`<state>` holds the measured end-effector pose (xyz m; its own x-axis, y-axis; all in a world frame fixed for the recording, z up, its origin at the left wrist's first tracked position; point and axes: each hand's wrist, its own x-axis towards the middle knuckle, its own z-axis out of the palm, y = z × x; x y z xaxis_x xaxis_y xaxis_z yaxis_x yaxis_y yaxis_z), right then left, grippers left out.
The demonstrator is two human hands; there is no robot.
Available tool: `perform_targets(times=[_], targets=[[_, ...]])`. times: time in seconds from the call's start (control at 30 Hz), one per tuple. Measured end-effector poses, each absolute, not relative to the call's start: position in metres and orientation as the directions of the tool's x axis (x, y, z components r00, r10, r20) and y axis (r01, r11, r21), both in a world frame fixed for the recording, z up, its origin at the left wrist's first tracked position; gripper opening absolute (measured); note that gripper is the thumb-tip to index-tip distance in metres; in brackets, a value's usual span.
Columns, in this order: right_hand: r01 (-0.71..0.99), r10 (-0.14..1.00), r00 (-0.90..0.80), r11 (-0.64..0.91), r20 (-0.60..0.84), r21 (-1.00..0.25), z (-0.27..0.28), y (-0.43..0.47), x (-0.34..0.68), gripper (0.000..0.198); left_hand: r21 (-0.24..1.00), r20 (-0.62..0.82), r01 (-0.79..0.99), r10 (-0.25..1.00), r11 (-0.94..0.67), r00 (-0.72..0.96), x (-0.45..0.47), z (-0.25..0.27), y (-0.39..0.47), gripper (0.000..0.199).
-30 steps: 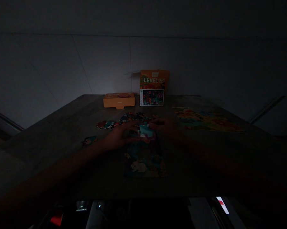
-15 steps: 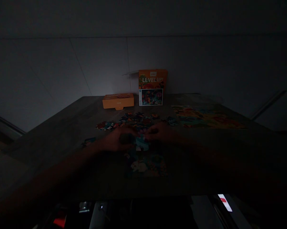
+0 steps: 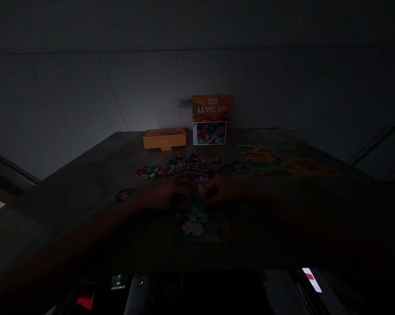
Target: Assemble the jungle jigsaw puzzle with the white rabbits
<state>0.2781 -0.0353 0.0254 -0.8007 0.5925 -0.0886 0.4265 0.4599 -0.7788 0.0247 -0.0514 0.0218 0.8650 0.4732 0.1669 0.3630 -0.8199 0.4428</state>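
Head view: my left hand [image 3: 164, 194] and right hand [image 3: 225, 191] at the jigsaw puzzle [image 3: 197, 228].
Both curl in over its far part on the table [image 3: 89, 175]; it is too dark to tell whether either pinches a piece. Beyond lie loose jigsaw pieces [image 3: 191, 161], then an orange carton [image 3: 164, 139] beside the upright LEVEL UP! box [image 3: 212, 113].

Part-built puzzle [image 3: 204, 225] dk teal w/ white animal & orange bits, loose pcs [image 3: 191, 162] dk blue, red, teal & white, low box [image 3: 164, 141] orange, standing box [image 3: 212, 117] orange w/ white lettering, flat pic [image 3: 292, 164] yellow-orange & green, tabletop [image 3: 86, 175] dk grey
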Motion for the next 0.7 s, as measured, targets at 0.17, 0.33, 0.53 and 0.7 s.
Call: perform_targets(times=[0.17, 0.33, 0.53, 0.7], targets=[[0.414, 0.591, -0.804, 0.481, -0.063, -0.772, 0.0281, -0.0387, 0.2769, 0.018, 0.448, 0.170, 0.359, 0.472, -0.819, 0.865, 0.0240, 0.0212, -0.0508, 0.021], [0.408, 0.595, -0.803, 0.493, -0.045, -0.769, 0.0278, -0.0387, 0.2763, 0.018, 0.455, 0.154, 0.378, 0.489, -0.806, 0.858, 0.0244, 0.0217, -0.0517, 0.025], [0.403, 0.583, -0.811, 0.518, -0.033, -0.754, 0.0261, -0.0374, 0.2770, 0.019, 0.450, 0.154, 0.387, 0.497, -0.804, 0.854, 0.0281, 0.0223, -0.0534, 0.025], [0.395, 0.572, -0.820, 0.571, 0.005, -0.720, 0.0235, -0.0346, 0.2767, 0.018, 0.425, 0.140, 0.406, 0.502, -0.809, 0.853, 0.0299, 0.0220, -0.0536, 0.027]])
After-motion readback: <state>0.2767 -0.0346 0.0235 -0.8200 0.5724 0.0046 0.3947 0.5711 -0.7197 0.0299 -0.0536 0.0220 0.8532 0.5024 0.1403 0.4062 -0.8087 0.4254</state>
